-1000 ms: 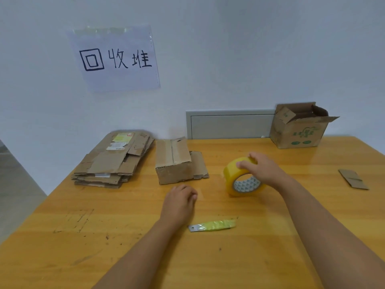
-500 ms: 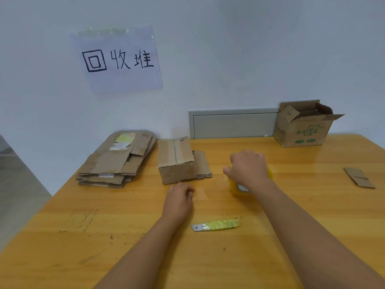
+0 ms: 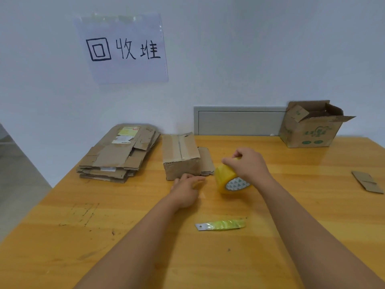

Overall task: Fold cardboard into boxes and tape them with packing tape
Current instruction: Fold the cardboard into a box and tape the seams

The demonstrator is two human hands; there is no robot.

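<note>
- Since half a second ago, the right hand has tipped the yellow tape roll up on its edge, so the patterned core now faces the camera; before, the hand covered most of it.
- Right fingers are curled over the top of the roll, gripping it where it stands on the table.
- Left hand has slid forward and now lies just in front of the taped box, its fingers loosely bent and pinched together; whether they hold a tape end I cannot tell.
- That small taped box lies closed on a flattened sheet near the middle of the table, just left of the roll.
- Flattened cardboard stack sits at the far left edge, apart from the box.
- Open box with green print stands at the far right against the wall, flaps up.
- Blade wrapped in yellow-green tape lies on the near table between the forearms.
- Small cardboard scrap lies at the right edge.
- Paper sign with handwritten characters is taped to the wall.
</note>
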